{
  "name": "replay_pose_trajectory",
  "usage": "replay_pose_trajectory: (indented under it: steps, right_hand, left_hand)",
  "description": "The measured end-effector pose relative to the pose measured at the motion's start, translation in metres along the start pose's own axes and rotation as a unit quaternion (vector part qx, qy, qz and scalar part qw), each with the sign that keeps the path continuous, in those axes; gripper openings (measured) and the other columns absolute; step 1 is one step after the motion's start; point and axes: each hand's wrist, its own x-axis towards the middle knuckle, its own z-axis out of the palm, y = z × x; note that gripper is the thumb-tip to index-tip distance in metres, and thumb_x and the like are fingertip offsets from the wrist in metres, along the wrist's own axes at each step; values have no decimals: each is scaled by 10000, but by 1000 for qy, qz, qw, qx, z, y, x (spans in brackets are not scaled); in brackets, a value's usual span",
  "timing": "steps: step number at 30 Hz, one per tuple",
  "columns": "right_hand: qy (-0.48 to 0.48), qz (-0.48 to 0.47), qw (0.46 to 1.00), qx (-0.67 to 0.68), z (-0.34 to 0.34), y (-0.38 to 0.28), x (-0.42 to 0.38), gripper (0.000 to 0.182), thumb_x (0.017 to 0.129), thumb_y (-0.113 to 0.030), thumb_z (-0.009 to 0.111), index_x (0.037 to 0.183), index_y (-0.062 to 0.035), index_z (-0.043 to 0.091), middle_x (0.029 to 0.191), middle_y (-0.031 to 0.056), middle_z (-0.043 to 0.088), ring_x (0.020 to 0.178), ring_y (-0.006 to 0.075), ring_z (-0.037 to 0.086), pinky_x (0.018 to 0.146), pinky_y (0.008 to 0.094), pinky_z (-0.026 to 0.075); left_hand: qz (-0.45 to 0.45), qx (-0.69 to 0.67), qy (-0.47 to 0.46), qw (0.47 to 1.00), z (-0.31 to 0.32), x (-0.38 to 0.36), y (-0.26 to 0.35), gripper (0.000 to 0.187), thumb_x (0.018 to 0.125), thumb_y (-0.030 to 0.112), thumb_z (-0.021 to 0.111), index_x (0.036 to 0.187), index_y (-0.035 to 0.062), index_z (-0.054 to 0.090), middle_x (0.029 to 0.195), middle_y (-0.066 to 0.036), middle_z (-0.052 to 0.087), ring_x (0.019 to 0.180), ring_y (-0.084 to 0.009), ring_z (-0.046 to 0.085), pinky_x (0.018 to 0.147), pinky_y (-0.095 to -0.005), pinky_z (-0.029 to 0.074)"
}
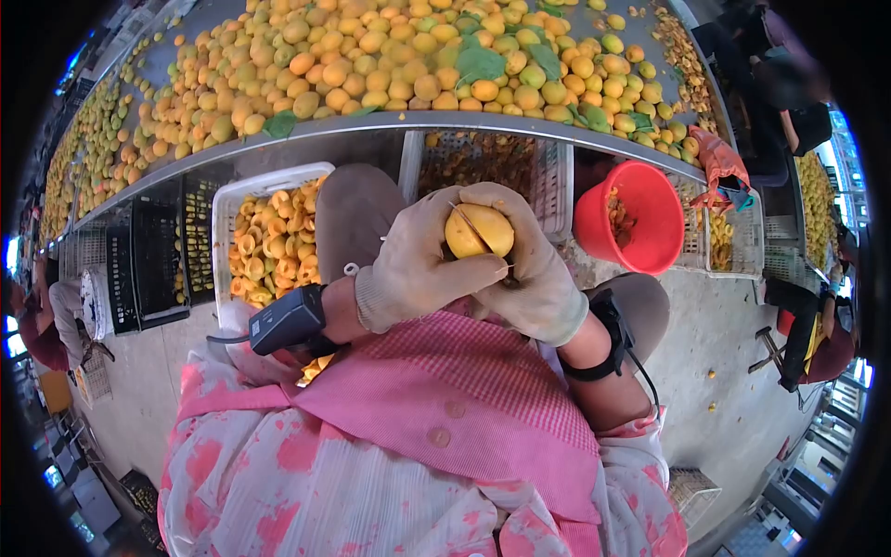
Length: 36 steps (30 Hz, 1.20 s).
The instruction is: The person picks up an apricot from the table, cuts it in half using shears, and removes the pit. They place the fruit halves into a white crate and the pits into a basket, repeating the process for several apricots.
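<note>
Between my hands, close over my lap, is a yellow apricot [489,228] with a thin dark line running slantwise across it. My left hand [419,255], in a pale work glove, closes on it from the left with the thumb stretched under it. My right hand [538,278], gloved the same way, wraps the right side, its fingers curled over the top. A small tip shows near the right thumb; what it belongs to is hidden by the glove. Left of my knee stands a white crate [220,246] of halved, pitted apricots [271,243].
A metal table [408,120] heaped with apricots and some leaves spans the front. Beneath it are a grey crate [560,176] of brown scraps and a red bucket [594,215] with scraps inside. Black crates [147,251] stand left. Other people sit at both sides.
</note>
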Motion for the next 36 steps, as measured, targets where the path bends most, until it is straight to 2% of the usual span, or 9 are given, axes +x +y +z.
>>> replay_pose_trajectory:
  steps: [8,13,15,18,23,26,28,31,36]
  right_hand:
    - [83,-40,990,-105,-7,-2,4,851,823,-91,665,1528,-96,189,1327,168,530,866,201,675,804,321,554]
    - [67,12,993,-95,-7,-9,4,870,822,-7,626,1540,-95,143,1370,135,469,736,125,636,586,232,543]
    - [68,39,994,-73,-4,-16,5,845,835,-19,616,1536,-102,152,1322,131,502,708,126,641,565,231,542]
    - [73,98,991,-52,-2,-22,3,776,864,-68,611,1515,-123,193,1165,121,586,624,128,639,529,239,540]
    - [56,159,985,-36,-6,-23,4,692,874,-95,616,1471,-110,267,1039,115,638,585,120,637,517,239,534]
    - [108,68,989,-71,-9,8,13,668,859,-111,629,1442,-87,304,1059,149,647,650,215,681,566,322,555]
    - [172,-171,931,-274,-13,36,20,668,842,-131,637,1427,-74,319,1096,210,646,851,356,695,715,408,559]
    - [160,-100,952,-242,-11,32,14,716,831,-146,644,1453,-77,294,1172,259,616,1056,441,619,856,450,521]
    - [148,-208,929,-269,-7,4,14,731,789,-28,605,1465,-27,326,1377,278,472,1312,398,465,1074,389,414]
  left_hand:
    - [-39,28,0,999,-4,9,15,543,769,111,750,1242,-17,515,1167,-142,572,1099,-213,563,945,-334,462]
    - [4,171,-28,985,-3,8,32,621,794,29,729,1350,5,453,1212,-81,571,1142,-149,536,971,-305,460]
    - [-101,-126,-2,987,0,4,30,609,796,26,739,1338,10,462,1200,-67,576,1114,-138,547,953,-286,466]
    - [-122,-256,57,957,11,-1,16,558,815,14,724,1313,8,473,1202,-67,573,1095,-126,550,930,-267,473]
    - [-42,-54,125,990,19,0,13,561,758,86,786,1239,3,509,1116,-82,593,1005,-142,594,866,-286,506]
    - [-25,-103,141,984,22,3,12,544,755,101,795,1214,4,520,1086,-86,600,997,-141,594,855,-288,508]
    - [-20,-143,142,979,21,4,11,530,757,115,800,1198,5,527,1072,-89,602,994,-139,593,845,-288,508]
    - [-37,-38,96,994,11,7,5,511,760,144,798,1175,1,537,1056,-118,604,983,-182,603,836,-316,505]
    - [52,118,109,986,9,9,-15,468,779,145,762,1165,-3,543,1039,-157,606,950,-265,608,850,-365,499]
